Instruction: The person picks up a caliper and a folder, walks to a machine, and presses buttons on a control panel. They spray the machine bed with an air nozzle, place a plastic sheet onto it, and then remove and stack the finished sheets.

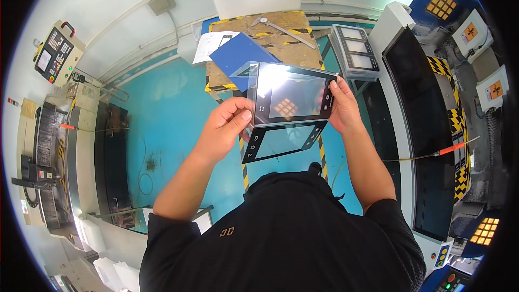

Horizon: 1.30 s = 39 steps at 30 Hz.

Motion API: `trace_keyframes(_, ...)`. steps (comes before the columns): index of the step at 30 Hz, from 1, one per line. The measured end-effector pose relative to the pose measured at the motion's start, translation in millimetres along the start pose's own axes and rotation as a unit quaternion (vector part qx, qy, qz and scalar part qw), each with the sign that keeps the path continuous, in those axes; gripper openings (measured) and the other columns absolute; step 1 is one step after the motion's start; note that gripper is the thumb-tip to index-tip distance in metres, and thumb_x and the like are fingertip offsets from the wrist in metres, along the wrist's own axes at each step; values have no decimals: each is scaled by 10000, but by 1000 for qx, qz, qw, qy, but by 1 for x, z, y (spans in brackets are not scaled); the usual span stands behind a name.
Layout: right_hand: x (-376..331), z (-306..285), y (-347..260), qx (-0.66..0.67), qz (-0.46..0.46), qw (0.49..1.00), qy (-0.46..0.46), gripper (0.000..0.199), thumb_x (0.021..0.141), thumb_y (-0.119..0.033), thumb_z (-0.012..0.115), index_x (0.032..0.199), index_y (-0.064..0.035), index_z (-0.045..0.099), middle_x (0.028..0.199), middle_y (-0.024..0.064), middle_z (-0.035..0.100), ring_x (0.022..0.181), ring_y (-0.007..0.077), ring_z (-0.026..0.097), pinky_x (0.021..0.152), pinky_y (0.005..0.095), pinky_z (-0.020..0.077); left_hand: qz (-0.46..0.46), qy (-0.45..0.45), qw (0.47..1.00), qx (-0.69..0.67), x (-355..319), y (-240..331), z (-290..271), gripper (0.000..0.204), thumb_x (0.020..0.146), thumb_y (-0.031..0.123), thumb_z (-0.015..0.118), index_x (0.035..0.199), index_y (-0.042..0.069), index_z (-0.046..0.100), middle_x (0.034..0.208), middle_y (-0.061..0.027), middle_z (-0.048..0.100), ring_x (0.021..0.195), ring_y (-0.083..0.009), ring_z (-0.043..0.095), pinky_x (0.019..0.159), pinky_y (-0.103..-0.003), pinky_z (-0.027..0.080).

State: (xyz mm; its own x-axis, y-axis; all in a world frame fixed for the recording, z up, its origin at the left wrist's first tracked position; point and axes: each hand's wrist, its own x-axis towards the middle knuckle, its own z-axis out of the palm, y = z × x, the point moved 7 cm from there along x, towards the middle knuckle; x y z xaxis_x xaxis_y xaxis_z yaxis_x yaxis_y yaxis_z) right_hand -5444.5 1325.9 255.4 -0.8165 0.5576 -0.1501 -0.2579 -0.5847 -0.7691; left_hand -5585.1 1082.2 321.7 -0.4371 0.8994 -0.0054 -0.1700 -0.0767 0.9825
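In front of my body I hold up a glass panel (294, 93) with a black border, a clear window and small pale symbols. My left hand (216, 127) is closed on its left edge, thumb nearest me. At the upper right corner, my right hand (346, 109) pinches the panel between thumb and fingers. A second black-bordered panel (259, 145) shows just below, slanting the other way; I cannot tell whether the two are joined. Bright light reflects off the upper glass. Some left fingertips are hidden behind it.
Beyond the panels stands a wooden-topped table (292, 24) edged with striped tape, bearing a caliper (284, 32), a blue folder (243, 54) and paper sheets (208, 48). Right of it are stacked framed panels (354, 48). Machines flank both sides, one with a control panel (54, 54).
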Motion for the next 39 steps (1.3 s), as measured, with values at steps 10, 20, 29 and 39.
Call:
trace_keyframes(10, -33, 21, -4, -30, -62, 996, -54, 237, 979, -200, 609, 1161, -75, 524, 937, 51, 652, 743, 143, 649, 638, 318, 575, 12, -16, 987, -160, -7, 7, 14, 730, 856, 181, 629, 1487, 36, 293, 1208, -137, 593, 1049, -242, 634, 795, -380, 580)
trace_keyframes(20, -47, 12, 3, -52, -25, 998, -35, 304, 965, -198, 631, 1235, -108, 522, 952, 26, 650, 708, 175, 671, 597, 345, 589, 29, -75, 989, -127, -8, 10, 26, 1048, 697, 61, 566, 1578, 138, 2, 1307, -140, 486, 1018, -263, 607, 757, -401, 586)
trace_keyframes(29, -49, 20, 11, -64, -21, 997, -36, 229, 981, -184, 598, 1197, -127, 550, 894, 72, 657, 731, 191, 663, 608, 343, 566, 79, -92, 989, -83, -10, 9, 16, 1018, 745, 82, 617, 1580, 135, 37, 1349, -153, 484, 1066, -286, 599, 788, -403, 570)
trace_keyframes(39, -22, 40, 53, -188, -64, 975, -95, 398, 980, -80, 578, 1361, -29, 475, 1034, 60, 660, 870, 122, 639, 754, 283, 538, 50, 176, 971, -153, -28, -42, -44, 461, 989, 241, 576, 1389, 97, 398, 1144, -152, 665, 929, -279, 703, 753, -361, 578)
